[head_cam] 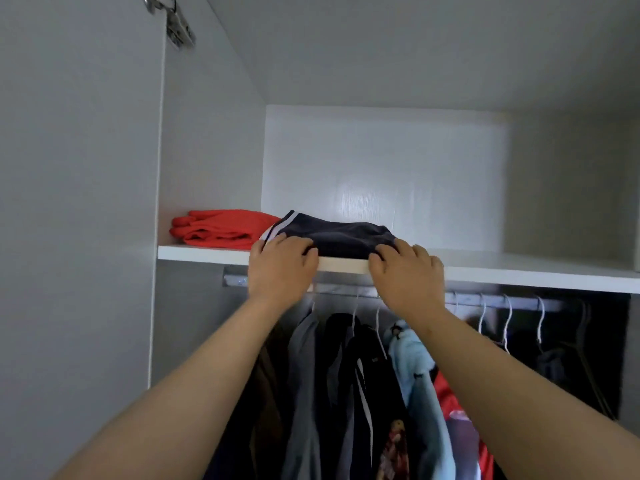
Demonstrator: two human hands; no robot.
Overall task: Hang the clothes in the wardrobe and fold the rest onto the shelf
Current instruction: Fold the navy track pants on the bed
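Observation:
A folded dark navy garment with white stripes [341, 235] lies on the white wardrobe shelf [519, 268], at its front edge. My left hand [280, 268] holds the garment's left front corner, fingers curled over it. My right hand [405, 273] holds its right front corner the same way. Both wrists cross the shelf's front edge. To the left on the same shelf rests a folded red garment [221, 228], touching the navy one.
Below the shelf a metal rail [464, 299] carries hung clothes: grey [304, 375], black, light blue [415, 368] and red pieces, plus bare white hangers [507, 320] at the right. The open wardrobe door [76, 202] stands at the left. The shelf's right half is bare.

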